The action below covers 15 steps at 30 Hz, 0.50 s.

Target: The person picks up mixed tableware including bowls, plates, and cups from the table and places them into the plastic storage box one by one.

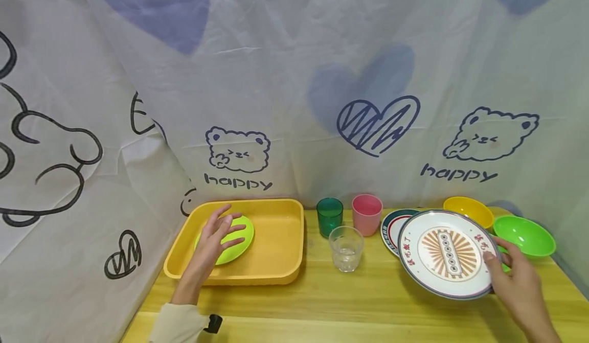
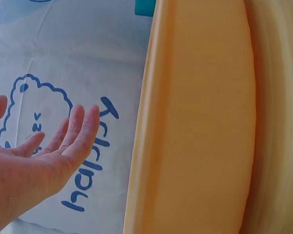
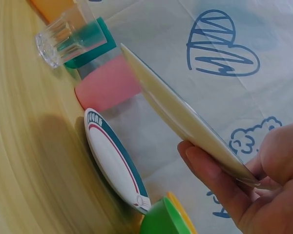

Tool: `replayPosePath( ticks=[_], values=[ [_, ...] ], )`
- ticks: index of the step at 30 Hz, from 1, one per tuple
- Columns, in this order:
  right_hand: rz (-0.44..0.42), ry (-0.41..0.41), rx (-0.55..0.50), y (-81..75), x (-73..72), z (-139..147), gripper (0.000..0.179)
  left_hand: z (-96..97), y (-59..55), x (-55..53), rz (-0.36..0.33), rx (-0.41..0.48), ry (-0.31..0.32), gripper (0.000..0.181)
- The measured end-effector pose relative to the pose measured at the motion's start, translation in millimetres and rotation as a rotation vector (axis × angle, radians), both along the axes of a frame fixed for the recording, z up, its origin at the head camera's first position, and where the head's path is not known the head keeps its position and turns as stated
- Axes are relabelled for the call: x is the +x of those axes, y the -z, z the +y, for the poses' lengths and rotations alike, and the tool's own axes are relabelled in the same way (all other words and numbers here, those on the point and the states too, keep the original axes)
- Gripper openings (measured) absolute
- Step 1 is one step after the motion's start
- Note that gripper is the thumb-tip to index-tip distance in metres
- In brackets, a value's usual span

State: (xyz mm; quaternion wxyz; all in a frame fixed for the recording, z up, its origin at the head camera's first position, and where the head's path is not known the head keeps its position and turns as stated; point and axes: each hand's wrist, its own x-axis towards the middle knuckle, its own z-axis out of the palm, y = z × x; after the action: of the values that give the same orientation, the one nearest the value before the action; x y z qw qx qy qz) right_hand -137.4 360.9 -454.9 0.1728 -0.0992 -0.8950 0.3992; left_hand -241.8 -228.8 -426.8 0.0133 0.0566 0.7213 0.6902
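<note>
My right hand (image 1: 517,279) grips the right rim of a white plate (image 1: 448,256) with a brown sunburst print and red characters, thumb on its upper face and fingers beneath. In the right wrist view this plate (image 3: 185,119) is seen edge-on, tilted and raised over the table. My left hand (image 1: 213,241) hovers over the left part of a yellow tray (image 1: 280,246), fingers spread and holding nothing. Under it in the tray lies a lime-green dish (image 1: 241,238), partly hidden by the hand. A second plate with a dark green rim (image 3: 117,161) lies on the table behind the held one.
Between tray and plates stand a green cup (image 1: 330,218), a pink cup (image 1: 367,215) and a clear glass (image 1: 346,251). At the back right are a yellow bowl (image 1: 469,211) and a green bowl (image 1: 524,235). A printed cloth (image 1: 294,103) hangs right behind the table.
</note>
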Motion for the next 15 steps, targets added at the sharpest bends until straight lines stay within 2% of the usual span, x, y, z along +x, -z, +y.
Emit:
replayPosePath(
  ticks=[9,15],
  values=[
    [0.031,0.023,-0.071,-3.2,-5.7,-13,0.053,14.7,-2.6,-0.1,-0.021,0.041,0.011,0.056],
    [-0.027,0.035,-0.146,-10.3,-11.7,-25,0.057,25.3,1.3,-1.8,-0.054,0.032,0.037,0.054]
  ],
)
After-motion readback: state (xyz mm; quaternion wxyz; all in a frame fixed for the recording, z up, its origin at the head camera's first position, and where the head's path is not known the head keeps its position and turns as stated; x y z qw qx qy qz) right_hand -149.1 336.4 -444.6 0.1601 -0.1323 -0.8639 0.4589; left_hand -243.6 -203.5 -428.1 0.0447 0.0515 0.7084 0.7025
